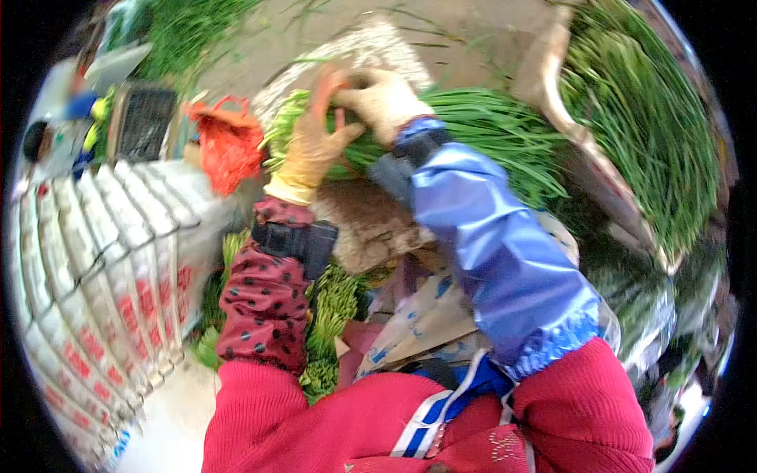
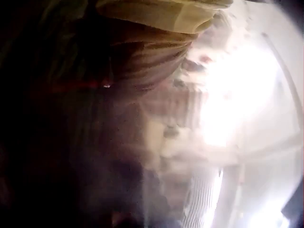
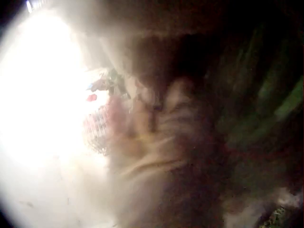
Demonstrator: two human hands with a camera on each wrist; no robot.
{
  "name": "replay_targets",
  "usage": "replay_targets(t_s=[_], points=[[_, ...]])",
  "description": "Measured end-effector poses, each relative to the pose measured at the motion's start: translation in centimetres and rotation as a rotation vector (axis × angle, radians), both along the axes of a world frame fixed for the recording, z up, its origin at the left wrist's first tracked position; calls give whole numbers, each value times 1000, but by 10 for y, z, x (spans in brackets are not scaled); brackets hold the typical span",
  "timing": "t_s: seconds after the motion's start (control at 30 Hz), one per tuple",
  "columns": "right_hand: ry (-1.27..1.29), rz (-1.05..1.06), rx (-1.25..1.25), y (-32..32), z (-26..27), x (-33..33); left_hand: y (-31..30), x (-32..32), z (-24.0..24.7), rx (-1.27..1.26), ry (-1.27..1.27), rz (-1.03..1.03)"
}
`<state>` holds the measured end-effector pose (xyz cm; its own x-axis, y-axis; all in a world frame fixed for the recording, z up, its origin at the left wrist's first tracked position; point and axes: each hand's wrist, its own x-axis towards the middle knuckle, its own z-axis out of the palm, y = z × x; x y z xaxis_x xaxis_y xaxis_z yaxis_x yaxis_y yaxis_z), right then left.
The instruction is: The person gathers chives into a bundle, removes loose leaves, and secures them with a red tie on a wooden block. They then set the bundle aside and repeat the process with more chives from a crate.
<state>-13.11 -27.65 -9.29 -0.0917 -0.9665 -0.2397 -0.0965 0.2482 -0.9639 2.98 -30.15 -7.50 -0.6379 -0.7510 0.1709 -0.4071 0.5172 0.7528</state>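
Note:
A bundle of long green chives (image 1: 489, 130) lies crosswise under both hands, its pale green tips pointing left. My left hand (image 1: 311, 150), in a yellow-orange glove, grips the bundle near the tips with its thumb toward the right. Against it, my cream-gloved right hand (image 1: 382, 102) curls its fingers over the far side of the bundle. A small red strip (image 1: 340, 119) shows between the two hands. The left wrist view shows folds of the yellow glove (image 2: 161, 19), dark and blurred. In the right wrist view the glove (image 3: 156, 152) is smeared by motion, and its fingertips are hidden.
A mottled pale board (image 1: 371, 229) lies beneath the bundle. Loose chives fill a pale-edged container (image 1: 639, 118) at right. Red plastic bags (image 1: 229, 146) and stacked white foam boxes (image 1: 110, 276) stand at left. More green stalks (image 1: 335, 307) lie near the body.

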Motion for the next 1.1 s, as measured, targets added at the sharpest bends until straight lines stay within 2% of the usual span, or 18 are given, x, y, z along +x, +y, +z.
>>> replay_targets(t_s=[0.07,0.13,0.17,0.23,0.27,0.33,0.4,0.5,0.53,0.57,0.63,0.73,0.77,0.83,0.93,0.97,1.07,1.1], points=[[180,-189,-40,4,17,16,-14,12,-25,-45,-70,31],[524,-81,-276,7,37,22,-9,12,-27,269,143,102],[562,-53,-256,10,44,27,-10,19,-22,339,62,119],[613,0,-219,18,62,31,-12,41,-23,338,11,210],[596,-32,-249,24,68,30,-5,40,-11,430,95,172],[639,-116,-340,30,66,34,-10,63,-23,391,-96,153],[602,-139,-344,39,79,35,7,65,-14,429,-47,139],[592,-171,-298,43,85,38,39,65,-15,111,-47,173],[597,-185,-276,43,85,39,52,68,-23,125,3,164],[613,-117,-252,43,84,40,65,71,-31,138,52,155],[635,31,-203,48,75,46,84,72,-51,292,314,383],[709,333,-232,56,71,46,92,52,-75,129,505,380],[772,345,-226,59,79,38,91,50,-66,-195,278,296],[887,348,-192,67,88,8,96,42,-39,-398,-67,305],[922,232,63,104,83,-60,95,49,-55,-503,-50,217],[939,293,266,121,81,-82,95,50,-56,-487,-61,224],[1021,802,692,155,91,-143,103,50,-58,-447,-84,243],[1096,1043,730,179,63,-180,104,49,-57,-457,-79,245]])
